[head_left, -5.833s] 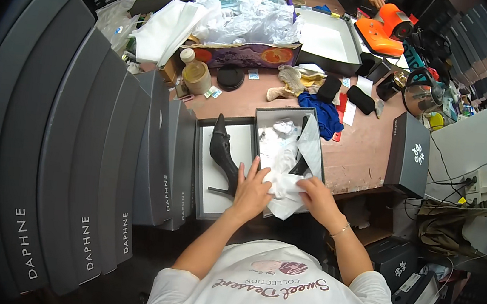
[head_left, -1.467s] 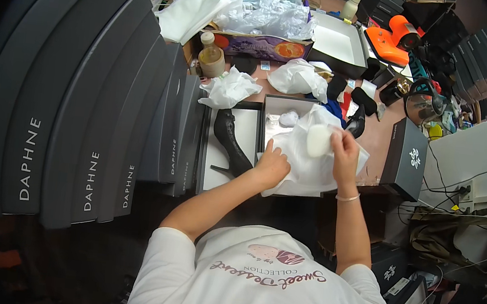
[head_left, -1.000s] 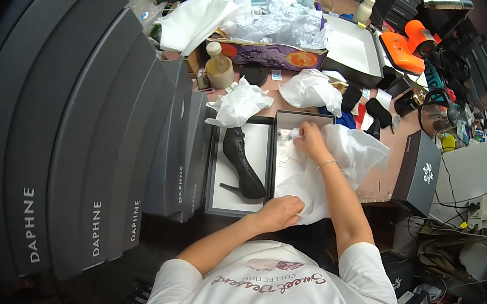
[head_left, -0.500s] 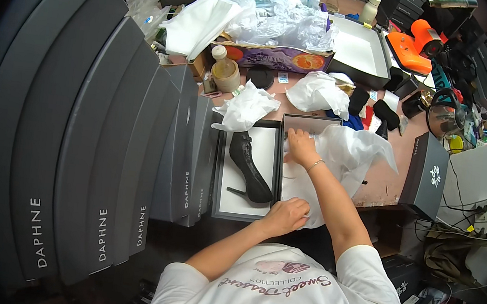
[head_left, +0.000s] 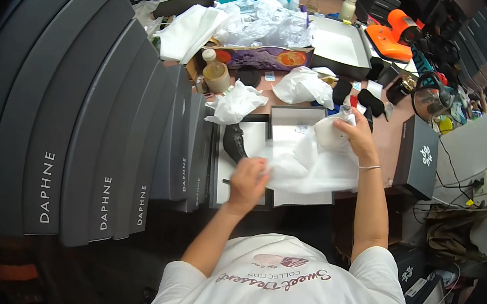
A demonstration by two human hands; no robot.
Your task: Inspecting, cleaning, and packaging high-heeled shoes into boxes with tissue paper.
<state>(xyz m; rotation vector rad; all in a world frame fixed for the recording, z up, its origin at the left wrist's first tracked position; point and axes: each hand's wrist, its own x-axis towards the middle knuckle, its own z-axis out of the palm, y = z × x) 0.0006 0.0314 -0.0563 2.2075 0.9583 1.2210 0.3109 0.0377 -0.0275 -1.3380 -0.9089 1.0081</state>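
The fingers of the left hand (head_left: 247, 182) are drawn together and blurred at the left edge of a white tissue sheet (head_left: 316, 172); whether they grip it I cannot tell. Those of the right hand (head_left: 355, 132) pinch a pale rounded piece (head_left: 328, 134) above the sheet's upper right part, thumb toward the left.

Farthest left, tall dark grey shoeboxes (head_left: 94, 117) stand in a long row beside the table (head_left: 385, 138). Next come a bottle with a white cap (head_left: 215, 74) and, nearer the person, a crumpled white tissue (head_left: 236, 102) at the far end of an open box half (head_left: 255, 130). In that half lies a black high-heeled shoe (head_left: 234, 142), its lower part hidden behind the left hand. Farther back, a purple carton (head_left: 263, 57) overflows with crumpled pale plastic (head_left: 264, 27).

Just right of the first box half sits a second open one (head_left: 299, 115), and the tissue sheet spreads across it between the two hands. Beyond its far edge lies another white tissue bundle (head_left: 305, 87), with a black soft item (head_left: 371, 103) to the right. At the table's right edge stand a closed dark box (head_left: 418, 160) and, behind it, a glass kettle (head_left: 431, 101).
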